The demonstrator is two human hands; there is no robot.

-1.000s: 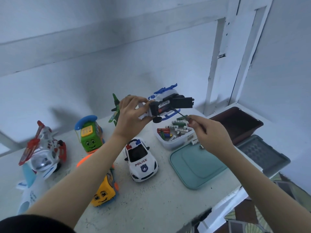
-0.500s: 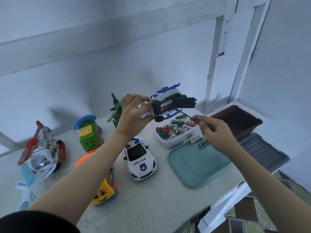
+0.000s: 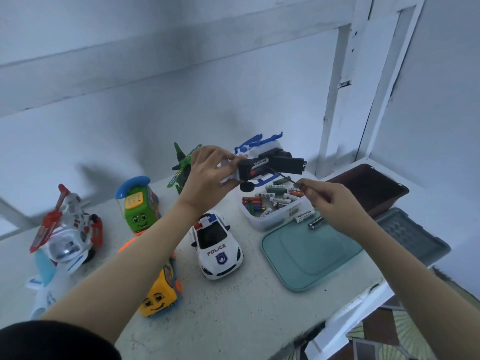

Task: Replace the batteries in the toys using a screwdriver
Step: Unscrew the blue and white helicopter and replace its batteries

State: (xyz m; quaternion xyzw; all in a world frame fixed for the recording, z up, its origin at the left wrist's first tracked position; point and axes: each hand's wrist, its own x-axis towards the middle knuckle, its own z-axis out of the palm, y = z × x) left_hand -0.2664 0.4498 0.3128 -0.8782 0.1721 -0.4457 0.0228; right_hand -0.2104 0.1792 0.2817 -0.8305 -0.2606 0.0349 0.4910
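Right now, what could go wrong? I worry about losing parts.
The screwdriver in the right hand reaches into the open battery bay of the toy, which the left hand holds in mid-air: the tip may slip, or the battery may drop out. The loose batteries on the teal lid lie beside the right wrist and could be knocked off.

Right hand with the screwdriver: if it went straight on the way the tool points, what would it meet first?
Most likely the toy in the left hand: the right hand aims the screwdriver up-left at its open black battery bay, tip at or near it. Depth from one view is unclear.
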